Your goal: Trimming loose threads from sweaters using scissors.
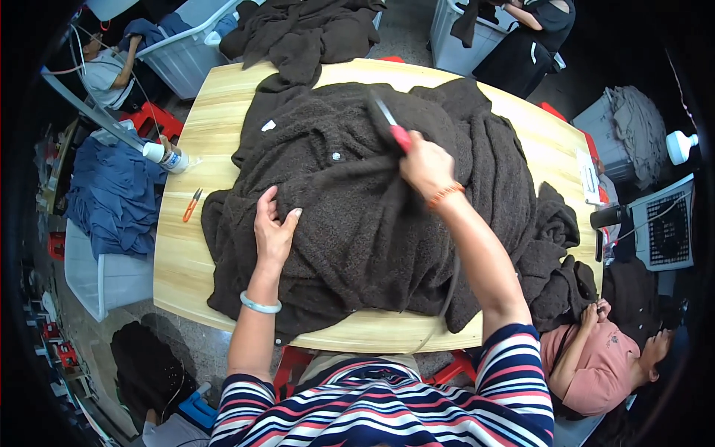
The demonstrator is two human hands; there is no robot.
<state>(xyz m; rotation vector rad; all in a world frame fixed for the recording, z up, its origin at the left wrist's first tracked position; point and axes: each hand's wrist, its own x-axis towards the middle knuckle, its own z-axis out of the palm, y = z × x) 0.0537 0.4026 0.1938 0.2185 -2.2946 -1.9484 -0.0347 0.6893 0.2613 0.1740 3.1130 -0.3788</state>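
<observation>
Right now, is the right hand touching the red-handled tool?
Touching. The head view shows it: the right hand is closed around the red-handled tool, whose blurred blade juts out beyond the grip.

From my remote seat I can read no words or numbers. I see a label on the small bottle [175, 161] at the left edge of the table [175, 261], too small and blurred to read. The dark cloth [357, 253] carries a pale patch [269, 126] and a round whitish spot [336, 156]; I cannot tell whether either bears print.
</observation>
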